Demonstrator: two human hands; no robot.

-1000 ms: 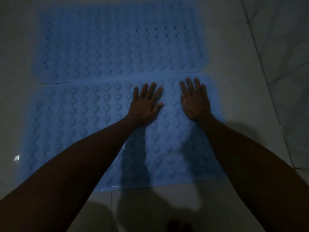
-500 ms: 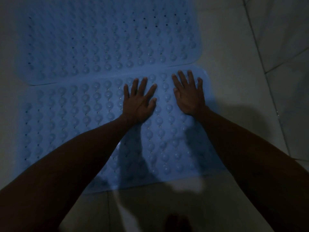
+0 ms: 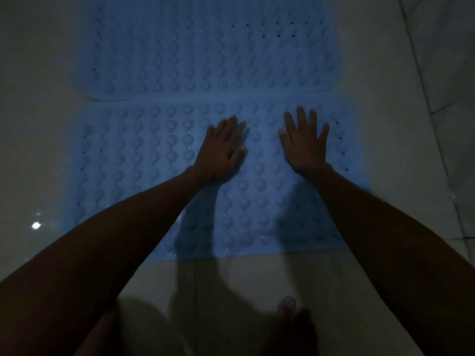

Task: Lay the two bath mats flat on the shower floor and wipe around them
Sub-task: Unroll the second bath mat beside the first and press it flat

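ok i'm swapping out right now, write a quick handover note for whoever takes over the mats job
Left hand: open, palm flat on the near mat.
Right hand: open, palm flat on the same mat, apart from the left.
Far mat: lies flat just beyond the near one, long edges meeting.
Done: both mats look flat on the tiled floor.
Left: wiping around them. No cloth in view, so find one first.

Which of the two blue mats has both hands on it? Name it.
The near mat, closest to the person: the left hand and right hand lie flat on it. The far mat is untouched.
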